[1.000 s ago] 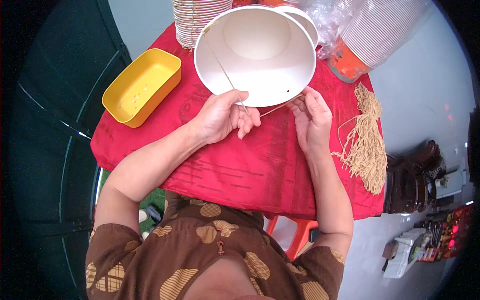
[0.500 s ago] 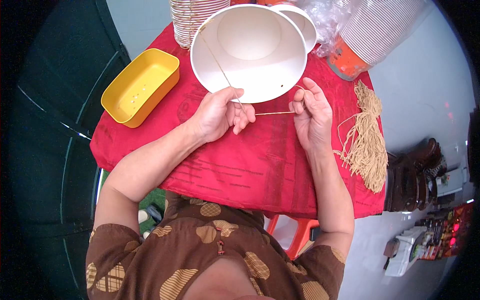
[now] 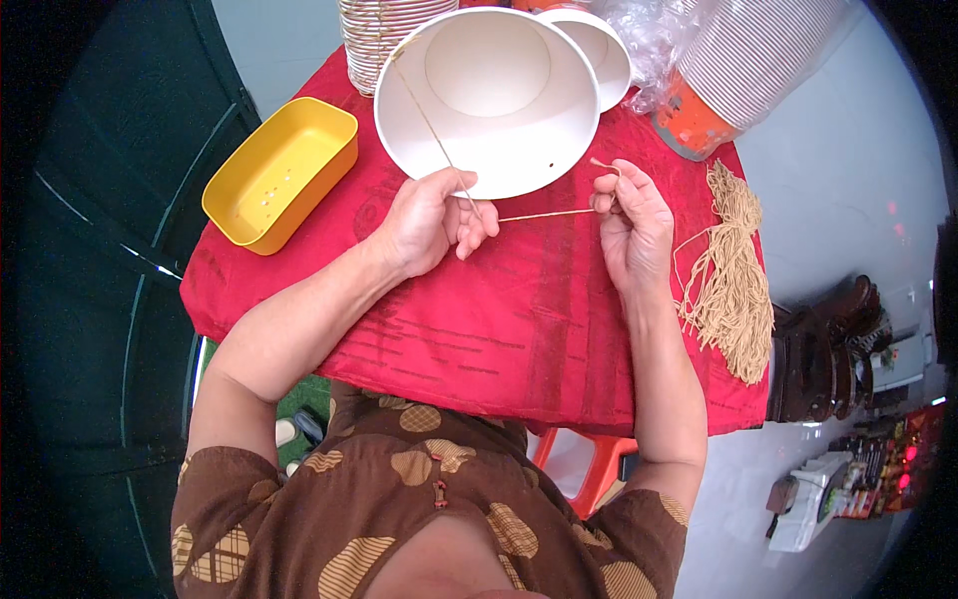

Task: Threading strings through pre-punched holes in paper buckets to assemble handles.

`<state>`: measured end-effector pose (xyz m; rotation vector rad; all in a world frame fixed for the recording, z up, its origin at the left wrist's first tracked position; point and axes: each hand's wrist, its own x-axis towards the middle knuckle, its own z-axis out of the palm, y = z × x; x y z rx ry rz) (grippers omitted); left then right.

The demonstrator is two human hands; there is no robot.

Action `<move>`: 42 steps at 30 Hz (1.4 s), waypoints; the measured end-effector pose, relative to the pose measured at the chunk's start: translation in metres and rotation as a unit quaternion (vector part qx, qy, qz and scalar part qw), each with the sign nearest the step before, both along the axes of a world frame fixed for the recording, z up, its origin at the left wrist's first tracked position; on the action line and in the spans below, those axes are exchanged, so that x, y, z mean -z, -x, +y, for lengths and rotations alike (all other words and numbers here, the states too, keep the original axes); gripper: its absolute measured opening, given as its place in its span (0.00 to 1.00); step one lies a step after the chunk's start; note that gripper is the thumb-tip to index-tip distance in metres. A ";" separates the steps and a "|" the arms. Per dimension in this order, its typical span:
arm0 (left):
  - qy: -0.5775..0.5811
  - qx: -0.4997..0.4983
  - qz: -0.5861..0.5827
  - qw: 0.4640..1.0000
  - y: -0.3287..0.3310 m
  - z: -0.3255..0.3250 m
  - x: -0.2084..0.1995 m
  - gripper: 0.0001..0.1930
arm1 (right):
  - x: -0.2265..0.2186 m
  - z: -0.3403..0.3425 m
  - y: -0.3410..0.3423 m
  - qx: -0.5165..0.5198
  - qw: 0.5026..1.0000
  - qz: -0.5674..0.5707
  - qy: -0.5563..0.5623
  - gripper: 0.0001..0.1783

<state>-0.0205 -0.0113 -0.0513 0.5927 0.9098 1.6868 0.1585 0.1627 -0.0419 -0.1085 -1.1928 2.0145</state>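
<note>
A large white paper bucket lies tipped with its mouth facing me, a small dark hole near its rim at the lower right. My left hand grips the near rim, thumb at the inner edge and fingers curled below. From the bucket's far left rim a thin tan string slants down across the left thumb and fingers, then stretches taut to the right. My right hand pinches the string between thumb and fingers, its short free end sticking up above them.
On the red tablecloth are a yellow bin with small white bits, a stack of white-rimmed buckets, another white bucket, and a wrapped orange-and-white stack. A bundle of tan strings lies at the right.
My right hand has moved slightly right, drawing the string longer between the hands. The bucket and my left hand have shifted a little left and away from me.
</note>
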 end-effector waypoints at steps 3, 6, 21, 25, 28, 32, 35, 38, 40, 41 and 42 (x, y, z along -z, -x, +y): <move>0.006 -0.006 0.010 1.000 0.002 0.000 0.000 0.16 | -0.001 0.004 -0.002 0.009 1.000 0.000 -0.004 0.11; -0.003 -0.007 0.015 1.000 0.002 0.000 0.000 0.15 | 0.000 0.009 -0.004 0.014 1.000 0.002 -0.002 0.11; 0.001 -0.011 0.025 1.000 0.003 0.000 0.000 0.15 | -0.005 0.015 -0.009 0.046 0.999 0.008 0.003 0.10; 0.008 -0.006 0.022 1.000 0.004 0.000 0.000 0.15 | -0.002 0.017 -0.008 0.049 0.999 0.002 -0.001 0.09; 0.013 0.004 0.008 1.000 0.004 0.000 0.001 0.15 | 0.000 0.016 -0.007 0.056 0.998 -0.015 -0.027 0.08; 0.025 0.008 -0.022 0.999 -0.002 0.000 -0.004 0.18 | -0.001 0.002 -0.004 0.073 0.994 -0.050 -0.069 0.07; 0.004 0.044 -0.056 0.997 -0.003 0.000 -0.006 0.20 | -0.005 -0.014 -0.002 0.101 0.982 -0.093 -0.129 0.06; 0.013 0.047 -0.059 0.997 -0.002 0.000 -0.002 0.21 | -0.011 -0.033 0.000 0.134 0.963 -0.130 -0.196 0.06; 0.011 0.058 -0.070 0.996 -0.001 0.001 0.002 0.22 | -0.014 -0.043 0.000 0.178 0.933 -0.161 -0.267 0.06; 0.008 0.070 -0.082 0.994 0.000 0.001 0.003 0.22 | -0.015 -0.048 0.001 0.191 0.933 -0.153 -0.263 0.05; 0.010 0.072 -0.081 0.994 0.000 0.002 0.003 0.22 | -0.013 -0.050 0.001 0.194 0.933 -0.154 -0.261 0.05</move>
